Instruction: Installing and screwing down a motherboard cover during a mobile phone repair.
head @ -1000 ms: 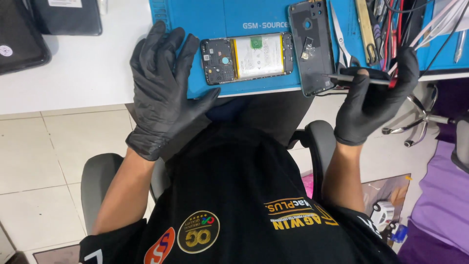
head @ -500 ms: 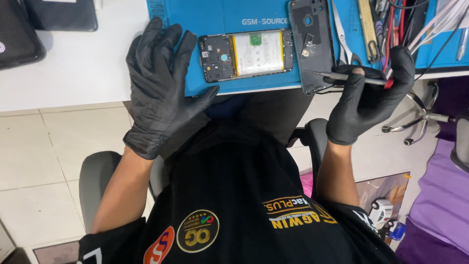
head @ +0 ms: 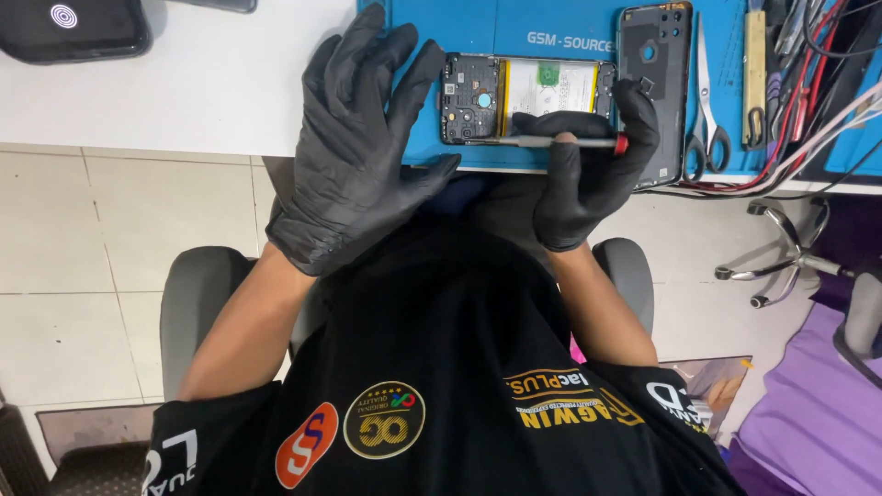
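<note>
The right hand (head: 588, 170) grips a screwdriver (head: 551, 141) lying along the blue mat's (head: 570, 23) near edge, tip pointing left at the opened phone (head: 524, 96); the left hand (head: 358, 138) rests spread wide.

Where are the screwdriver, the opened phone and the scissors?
screwdriver (head: 542, 141): head view, on the middle of its metal shaft.
opened phone (head: 551, 87): head view, on the pale battery.
scissors (head: 706, 101): head view, on the blades above the handles.

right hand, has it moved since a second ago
Yes. The right hand with the screwdriver went left, from the back cover onto the opened phone.
</note>
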